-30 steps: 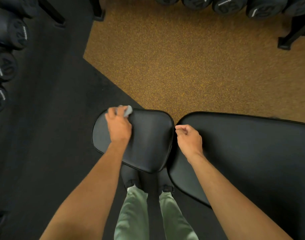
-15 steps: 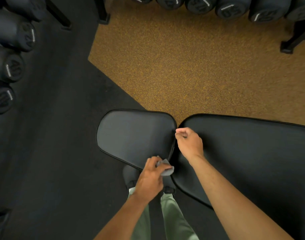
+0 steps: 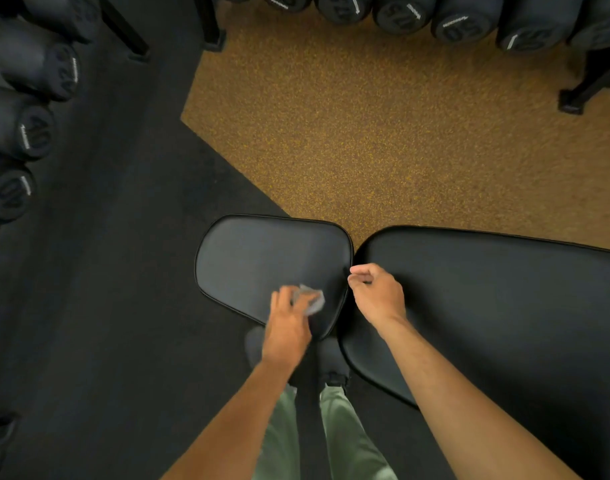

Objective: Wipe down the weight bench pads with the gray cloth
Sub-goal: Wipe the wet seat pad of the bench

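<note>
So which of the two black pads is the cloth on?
The smaller seat pad on the left; the gray cloth sits there under the left hand.

1. Two black bench pads: a small seat pad point(image 3: 262, 258) and a long back pad point(image 3: 487, 306).
2. One gray cloth point(image 3: 310, 299).
3. Two bare hands: left hand point(image 3: 286, 327), right hand point(image 3: 378, 296).
4. Two dark shoes point(image 3: 333, 358).

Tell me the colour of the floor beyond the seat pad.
Speckled mustard-brown floor, seen in the head view.
</note>
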Demonstrator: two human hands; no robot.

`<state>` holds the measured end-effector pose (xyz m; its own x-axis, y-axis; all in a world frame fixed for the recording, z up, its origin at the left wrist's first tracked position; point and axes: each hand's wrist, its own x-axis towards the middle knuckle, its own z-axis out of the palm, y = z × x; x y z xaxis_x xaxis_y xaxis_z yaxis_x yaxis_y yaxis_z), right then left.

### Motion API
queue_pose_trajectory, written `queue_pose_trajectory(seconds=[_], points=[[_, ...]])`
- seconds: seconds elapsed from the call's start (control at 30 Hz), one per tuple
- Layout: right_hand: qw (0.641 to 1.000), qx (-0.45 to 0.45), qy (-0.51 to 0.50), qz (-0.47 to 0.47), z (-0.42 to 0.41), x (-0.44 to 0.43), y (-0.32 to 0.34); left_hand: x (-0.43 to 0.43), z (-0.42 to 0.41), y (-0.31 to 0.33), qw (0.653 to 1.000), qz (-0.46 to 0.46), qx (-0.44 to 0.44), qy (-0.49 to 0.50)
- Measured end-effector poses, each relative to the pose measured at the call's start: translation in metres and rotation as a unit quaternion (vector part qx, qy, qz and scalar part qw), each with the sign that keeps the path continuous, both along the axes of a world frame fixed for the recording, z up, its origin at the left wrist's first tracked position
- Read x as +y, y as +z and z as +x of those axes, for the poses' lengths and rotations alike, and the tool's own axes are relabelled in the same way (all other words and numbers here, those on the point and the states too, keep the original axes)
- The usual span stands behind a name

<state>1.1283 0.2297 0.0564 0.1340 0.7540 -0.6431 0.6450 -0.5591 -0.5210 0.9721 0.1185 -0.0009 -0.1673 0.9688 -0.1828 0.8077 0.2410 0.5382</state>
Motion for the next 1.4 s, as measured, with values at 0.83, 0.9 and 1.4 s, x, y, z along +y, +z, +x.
queue_pose_trajectory(seconds=[0.83, 0.9, 1.4], points=[[0.999, 0.010, 0.039, -0.014, 0.008, -0.026, 0.005, -0.058, 0.071, 0.012, 0.982, -0.032, -0.102, 0.158], [0.999, 0.008, 0.044, -0.019, 0.011, -0.026, 0.006, -0.068, 0.087, 0.012, 0.979, -0.056, -0.133, 0.142], [0.998, 0.010, 0.061, -0.025, 0.021, -0.031, 0.001, -0.060, 0.084, 0.028, 0.897, -0.154, -0.171, 0.377]])
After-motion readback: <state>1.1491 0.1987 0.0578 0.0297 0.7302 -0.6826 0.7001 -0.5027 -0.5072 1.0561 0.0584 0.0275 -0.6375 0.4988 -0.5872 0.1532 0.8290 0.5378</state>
